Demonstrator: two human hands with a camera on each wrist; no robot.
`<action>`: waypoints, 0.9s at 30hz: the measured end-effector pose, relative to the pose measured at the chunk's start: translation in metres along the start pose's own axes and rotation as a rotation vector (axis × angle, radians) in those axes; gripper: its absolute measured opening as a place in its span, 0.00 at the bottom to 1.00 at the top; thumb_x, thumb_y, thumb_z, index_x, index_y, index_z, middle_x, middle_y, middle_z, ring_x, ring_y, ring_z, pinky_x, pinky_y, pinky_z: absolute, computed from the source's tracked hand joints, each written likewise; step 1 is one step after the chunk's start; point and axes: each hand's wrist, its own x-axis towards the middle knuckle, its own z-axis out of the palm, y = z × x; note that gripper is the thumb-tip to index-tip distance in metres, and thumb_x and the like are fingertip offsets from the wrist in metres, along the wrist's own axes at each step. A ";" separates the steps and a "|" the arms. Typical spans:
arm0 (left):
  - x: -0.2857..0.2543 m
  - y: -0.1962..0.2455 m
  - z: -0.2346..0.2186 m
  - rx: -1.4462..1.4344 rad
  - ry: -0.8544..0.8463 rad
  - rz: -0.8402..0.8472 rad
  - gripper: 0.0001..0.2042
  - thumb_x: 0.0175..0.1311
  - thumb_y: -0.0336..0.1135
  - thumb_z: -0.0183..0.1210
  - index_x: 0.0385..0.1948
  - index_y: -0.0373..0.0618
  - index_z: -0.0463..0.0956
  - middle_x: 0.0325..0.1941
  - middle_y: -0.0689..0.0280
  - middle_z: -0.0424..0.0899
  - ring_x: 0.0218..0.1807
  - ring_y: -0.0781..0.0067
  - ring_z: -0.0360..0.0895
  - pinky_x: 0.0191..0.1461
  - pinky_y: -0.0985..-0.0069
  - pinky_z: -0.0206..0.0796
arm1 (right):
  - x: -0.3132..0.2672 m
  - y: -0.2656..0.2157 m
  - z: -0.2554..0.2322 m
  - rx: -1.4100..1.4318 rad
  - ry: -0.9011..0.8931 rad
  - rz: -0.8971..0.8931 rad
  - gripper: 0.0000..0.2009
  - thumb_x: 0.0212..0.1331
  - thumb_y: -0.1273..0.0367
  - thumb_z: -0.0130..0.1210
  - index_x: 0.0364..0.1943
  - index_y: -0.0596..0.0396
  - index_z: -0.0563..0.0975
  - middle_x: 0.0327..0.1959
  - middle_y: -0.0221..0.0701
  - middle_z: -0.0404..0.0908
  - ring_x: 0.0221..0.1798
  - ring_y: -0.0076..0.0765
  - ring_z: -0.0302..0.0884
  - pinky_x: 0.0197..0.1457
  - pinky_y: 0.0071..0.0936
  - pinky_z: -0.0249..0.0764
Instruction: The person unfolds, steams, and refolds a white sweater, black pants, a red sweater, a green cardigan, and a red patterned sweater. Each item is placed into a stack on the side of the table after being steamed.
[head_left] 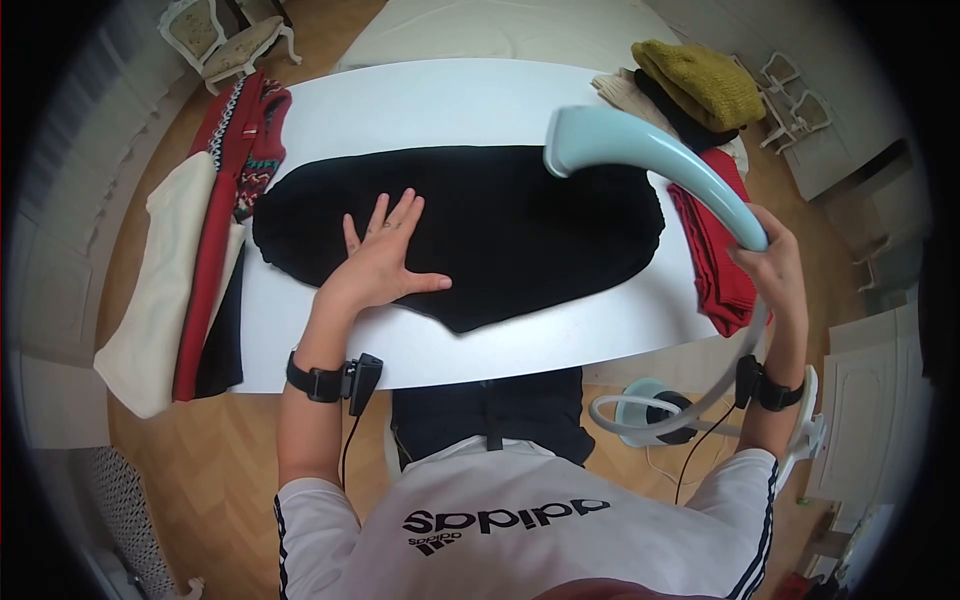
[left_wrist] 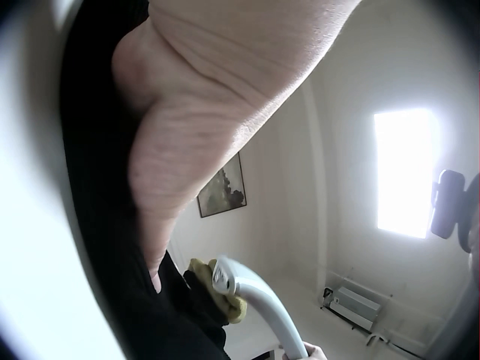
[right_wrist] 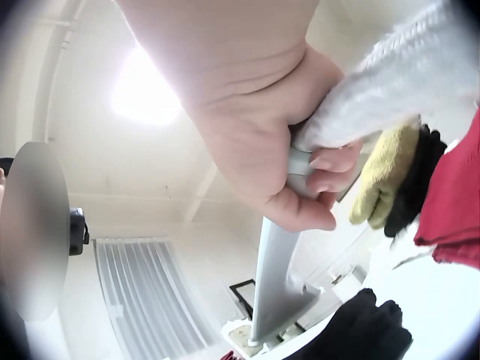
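A folded black garment (head_left: 530, 240) lies across the white table (head_left: 330, 350). With fingers spread, my left hand (head_left: 378, 265) rests on its left half, the thumb pointing right. My right hand (head_left: 782, 265) grips the handle of a pale blue garment steamer (head_left: 650, 145). The steamer's head overlaps the garment's upper right part in the head view, its face turned left. In the right wrist view, the fingers (right_wrist: 330, 176) wrap around the handle where the grey ribbed hose (right_wrist: 382, 86) joins it. The left wrist view shows the left palm's heel (left_wrist: 187, 112) against the black cloth.
Cream, red and patterned knitwear (head_left: 265, 130) hangs over the table's left end. Folded red cloth (head_left: 715, 240) lies at the right edge, below a heap with a mustard knit (head_left: 695, 85). The steamer's base (head_left: 650, 412) stands on the floor, its hose (head_left: 720, 395) looping up. Chairs (head_left: 225, 40) stand beyond.
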 end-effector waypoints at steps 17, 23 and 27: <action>-0.046 -0.043 -0.031 -0.055 1.125 -0.173 0.12 0.75 0.30 0.49 0.47 0.34 0.80 0.50 0.49 0.84 0.55 0.44 0.78 0.60 0.54 0.68 | -0.001 -0.140 0.192 0.335 -0.395 -0.479 0.23 0.54 0.73 0.67 0.56 0.57 0.79 0.39 0.48 0.86 0.42 0.53 0.87 0.50 0.37 0.80; -0.043 -0.074 -0.019 0.022 0.814 -0.251 0.17 0.78 0.38 0.50 0.53 0.33 0.79 0.55 0.46 0.84 0.59 0.43 0.78 0.66 0.55 0.67 | -0.003 -0.108 0.145 0.065 -0.319 -0.387 0.26 0.49 0.79 0.63 0.58 0.54 0.79 0.40 0.50 0.86 0.44 0.56 0.86 0.52 0.40 0.80; -0.046 -0.081 -0.011 0.218 0.775 -0.201 0.17 0.73 0.36 0.55 0.55 0.35 0.78 0.62 0.47 0.81 0.67 0.43 0.74 0.73 0.56 0.62 | -0.009 -0.080 0.085 -0.037 -0.233 -0.105 0.26 0.48 0.82 0.62 0.56 0.56 0.81 0.36 0.44 0.85 0.40 0.40 0.86 0.51 0.34 0.79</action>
